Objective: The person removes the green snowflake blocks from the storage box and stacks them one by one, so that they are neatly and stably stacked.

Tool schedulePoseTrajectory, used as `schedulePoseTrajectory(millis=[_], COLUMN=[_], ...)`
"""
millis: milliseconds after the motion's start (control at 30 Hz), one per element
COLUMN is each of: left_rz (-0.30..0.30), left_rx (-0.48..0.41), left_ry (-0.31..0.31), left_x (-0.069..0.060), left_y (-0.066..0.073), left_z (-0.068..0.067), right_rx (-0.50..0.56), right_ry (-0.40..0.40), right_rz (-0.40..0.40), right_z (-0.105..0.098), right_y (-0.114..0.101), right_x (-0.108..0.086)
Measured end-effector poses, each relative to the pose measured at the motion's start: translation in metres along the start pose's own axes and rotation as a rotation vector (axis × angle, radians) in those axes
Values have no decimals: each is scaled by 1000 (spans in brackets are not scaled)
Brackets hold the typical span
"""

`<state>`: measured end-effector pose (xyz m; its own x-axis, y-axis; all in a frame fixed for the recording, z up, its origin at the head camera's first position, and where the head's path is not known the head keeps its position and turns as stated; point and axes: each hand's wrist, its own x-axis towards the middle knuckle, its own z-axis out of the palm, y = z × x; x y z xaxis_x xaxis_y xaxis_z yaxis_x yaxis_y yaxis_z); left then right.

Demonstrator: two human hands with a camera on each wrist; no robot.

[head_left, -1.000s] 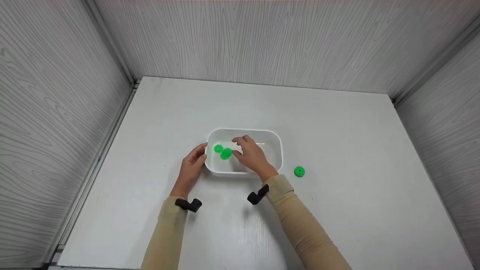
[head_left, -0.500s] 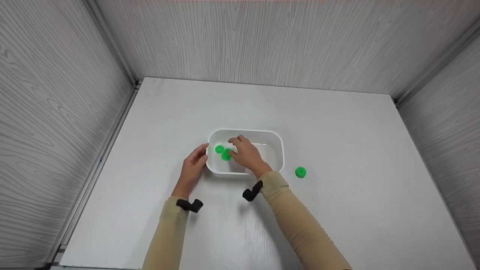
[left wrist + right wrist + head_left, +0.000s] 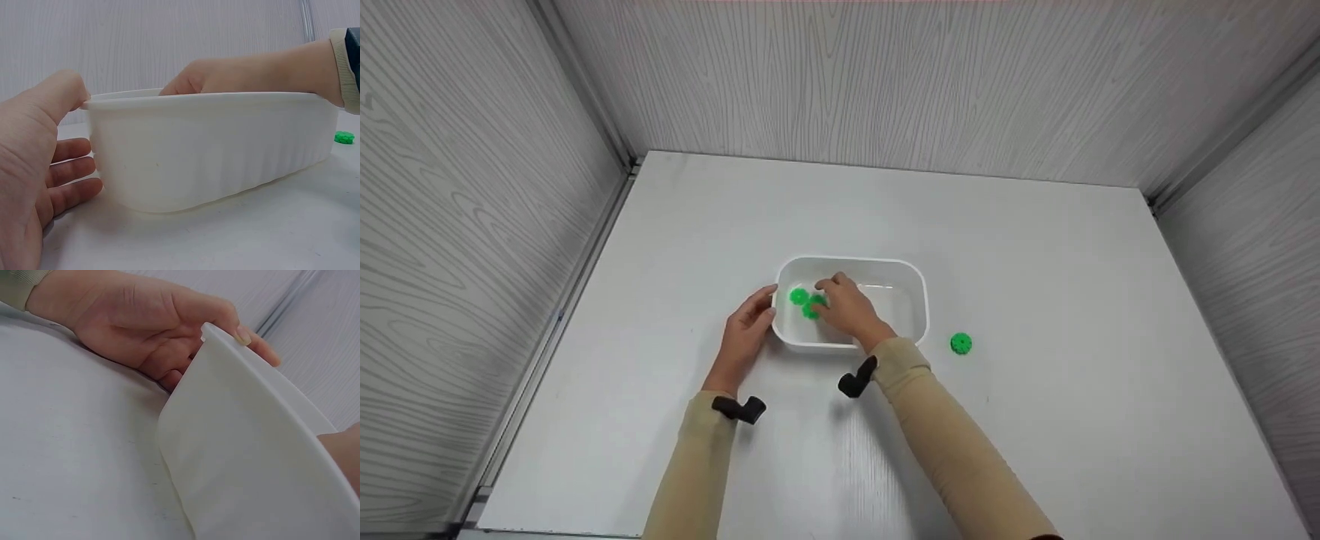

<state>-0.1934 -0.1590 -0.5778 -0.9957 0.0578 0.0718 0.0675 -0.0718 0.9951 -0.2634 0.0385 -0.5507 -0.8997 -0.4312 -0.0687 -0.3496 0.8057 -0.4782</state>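
Note:
A white plastic tub (image 3: 896,304) stands on the table. At its left end my left hand (image 3: 744,337) holds it, the thumb on the rim and the other fingers along the outer wall. My right hand (image 3: 847,307) reaches down inside the tub, thumb and finger around a green notched disc (image 3: 812,310) in a small overlapping cluster. Another green notched disc (image 3: 799,296) lies beside it, toward the tub's left wall. In the left wrist view the tub wall hides the right fingertips.
Outside the tub, to its right, a thicker green notched piece (image 3: 961,343) lies on the white table (image 3: 1057,277). Wood-grained panels (image 3: 885,82) enclose the table at the back and both sides.
My right hand has shifted slightly left and down onto the clustered green notched discs, its thumb now over them. The left hand stays at the tub's end.

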Motion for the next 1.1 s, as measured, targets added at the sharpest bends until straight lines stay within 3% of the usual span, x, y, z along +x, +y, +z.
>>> schedulePoseTrajectory(millis=[167, 433, 733, 1100], left_rz=[-1, 15, 5, -6], left_rx=[23, 66, 6, 21], left_ry=[25, 41, 36, 35], left_x=[4, 4, 6, 6], left_y=[-12, -15, -16, -16], left_z=[-2, -1, -1, -2], right_rx=[6, -7, 6, 106], right_ry=[-54, -130, -127, -129], right_rz=[46, 117, 97, 148], right_z=[0, 3, 4, 2], right_y=[-1, -1, 0, 0], right_x=[2, 4, 2, 4])
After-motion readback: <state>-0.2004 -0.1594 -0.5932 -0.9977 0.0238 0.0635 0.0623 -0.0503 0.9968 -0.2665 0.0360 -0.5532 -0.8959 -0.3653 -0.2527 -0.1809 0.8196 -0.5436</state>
